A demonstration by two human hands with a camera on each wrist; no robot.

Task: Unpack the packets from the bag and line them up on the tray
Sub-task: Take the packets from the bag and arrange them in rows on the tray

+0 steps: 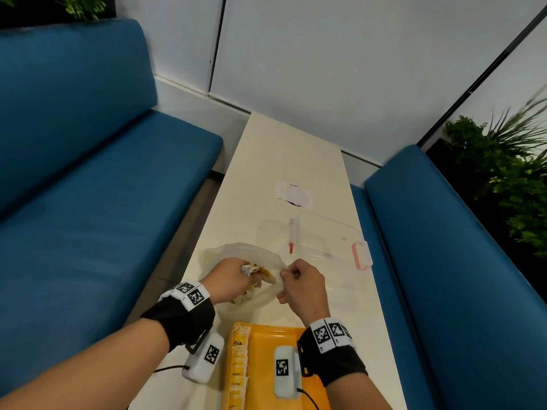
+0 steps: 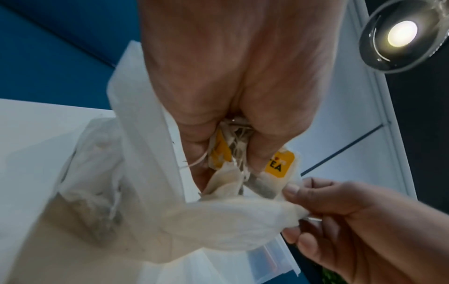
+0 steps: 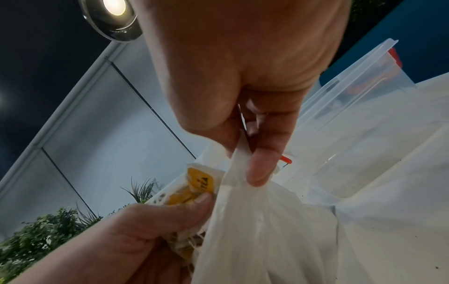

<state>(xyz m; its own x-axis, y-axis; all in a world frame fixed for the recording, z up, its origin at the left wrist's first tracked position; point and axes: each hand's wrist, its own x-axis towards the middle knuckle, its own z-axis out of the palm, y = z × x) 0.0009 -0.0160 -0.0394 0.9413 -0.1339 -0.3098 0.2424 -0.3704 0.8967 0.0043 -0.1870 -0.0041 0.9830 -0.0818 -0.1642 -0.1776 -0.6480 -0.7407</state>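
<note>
Gripping a bunch of packets [image 1: 257,272] in your left hand [image 1: 229,279], you are holding them at the mouth of the bag [image 1: 236,255], while your right hand [image 1: 302,284] is pinching the bag's edge just beside them. From the head view, the bag is lying crumpled on the table [image 1: 266,161], its mouth turned toward you. Nearer to you, the orange tray [image 1: 266,344] is sitting on the table with its long axis running away from you, and a row of packets [image 1: 239,368] is lying along its left edge, following that axis. A clear lidded box [image 1: 331,241] with red clasps is sitting beyond the bag, to the right, and a small white sachet [image 1: 293,193] is lying farther up the table.

From the left wrist view, your left hand [image 2: 233,96] is curling round the packets [image 2: 243,163], strings tangled between your fingers; a yellow tag reading TEA is sticking out toward your right hand [image 2: 364,221]. That hand's thumb and fingertip are pinching the white bag [image 2: 230,221] just below the bunch.

From the right wrist view, your right hand [image 3: 238,86] is pinching a gathered strip of the bag [image 3: 267,221] between thumb and forefinger, the bag hanging below. Your left hand [image 3: 145,221] is gripping the packets [image 3: 194,188] beside it, the yellow tags pointing upward in the picture. The clear lidded box [image 3: 352,96] is standing behind.
</note>
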